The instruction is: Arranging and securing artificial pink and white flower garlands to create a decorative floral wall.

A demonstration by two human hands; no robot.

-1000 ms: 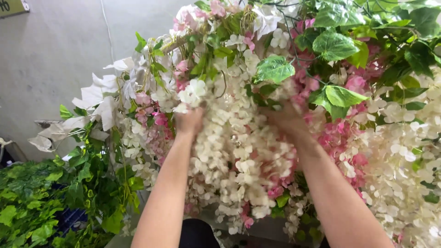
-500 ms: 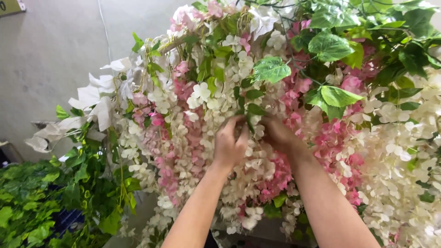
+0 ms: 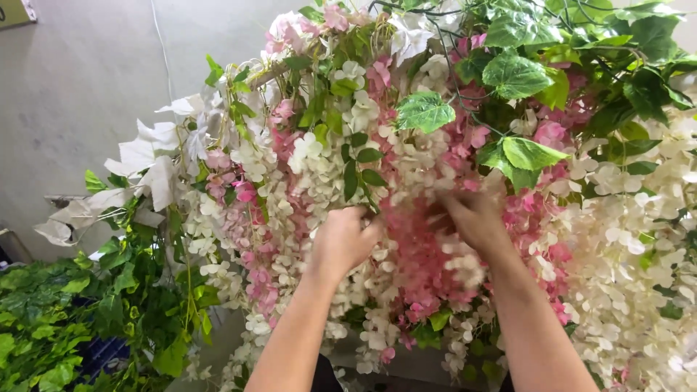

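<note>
Head view, looking up your forearms into a hanging mass of artificial flowers. Your left hand (image 3: 341, 243) is raised with its back toward you, fingers curled into the white blossom strands (image 3: 308, 185) at the middle of the mass; the fingertips are buried among the petals, so you cannot tell exactly which strand they hold. Your right hand (image 3: 475, 218) is just beside it, also reaching inward, its fingers bent and partly blurred, pressed against the pink blossom cluster (image 3: 421, 261) that hangs between your two hands. Whether that hand is closed on a stem is hidden by the flowers.

The pink cluster sits at the centre of the arrangement, touching both hands, with white strands draping below and on each side of it. Broad green leaves (image 3: 517, 72) crown the upper right, and one single leaf (image 3: 425, 110) lies directly above the hands. Large white fabric petals (image 3: 138, 163) project from the left edge. Lower left, well apart from your hands, lies a heap of green leafy vines (image 3: 43, 319). A pale grey wall (image 3: 80, 80) forms the background.
</note>
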